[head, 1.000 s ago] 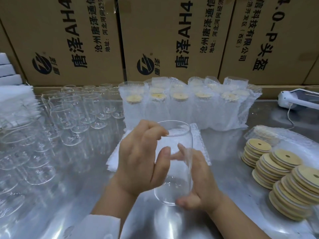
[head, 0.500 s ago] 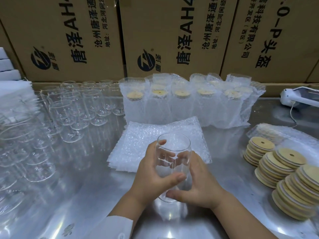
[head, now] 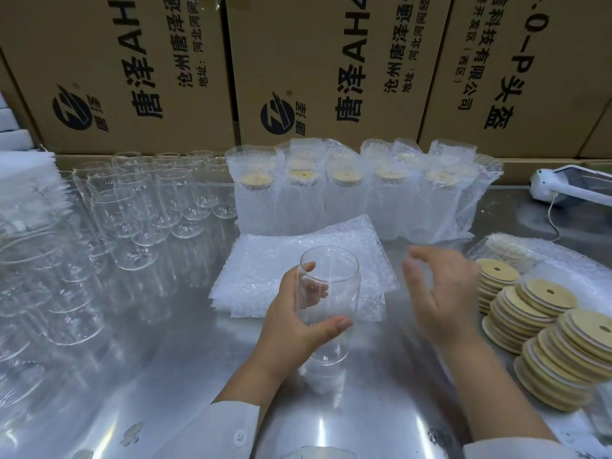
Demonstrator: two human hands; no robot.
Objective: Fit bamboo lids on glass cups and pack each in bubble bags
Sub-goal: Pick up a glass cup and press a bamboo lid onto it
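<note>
L hand = left hand (head: 294,323): grips glass cup (head: 329,293) round its side, thumb across the near wall, fingers seen thru the glass on the far side. Cup upright, mouth up, no lid on. Base at bench (head: 165,392) level; touching or just above, can't tell (reflection under it).

R hand = right hand (head: 440,293): off the cup, in the air just to its right, fingers loosely curved, holds nothing. Motion-blurred. Sits betw. cup and lid stacks.

White sleeve (head: 231,432) on L forearm.

Behind cup: flat stack of bubble bags (head: 265,260) lying on bench; the cup overlaps its near edge in view.

Right of R hand: bamboo lids (head: 536,313) in several leaning stacks, each lid w/ centre hole; more lids in a bubble bag behind them.

Back row: packed cups (head: 347,200), upright in bubble bags, lids showing thru the wrap, along the cartons (head: 132,61) w/ printed text.

Left side: spare glass cups (head: 132,210), many, upright, close together. Far left: white foam sheets (head: 26,187), stacked.

Far right back: white device (head: 569,190) w/ cord on bench.
</note>
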